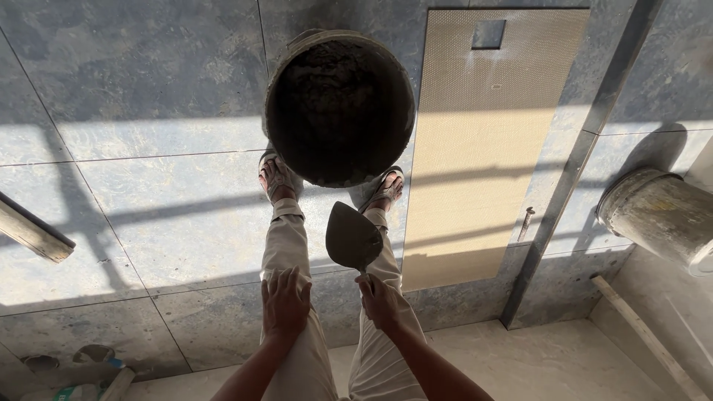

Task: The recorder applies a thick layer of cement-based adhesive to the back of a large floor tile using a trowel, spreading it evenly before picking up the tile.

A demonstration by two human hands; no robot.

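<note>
Item 1: trowel (pixel 352 238), qty 1, centre of frame, blade up toward bucket. Held at handle by right hand (pixel 379 301), fingers wrapped tight round it. Steel blade judged stiff, light, edges thin; best gripped at handle, as now.

Item 2: left hand (pixel 284 301), lower centre, laid flat on left thigh, fingers spread, nothing held.

Item 3: bucket (pixel 339 108), qty 1, upper centre, between sandalled feet, filled w/ dark mortar. Judged heavy, wet, gritty; to be lifted by rim, handle not seen.

Item 4: beige tile (pixel 475 186), qty 1, right of centre, laid back-up, square cut-out near top.

Item 5: second bucket (pixel 657 215), qty 1, right edge, on its side.

Item 6: nail (pixel 526 223), qty 1, beside tile.
</note>
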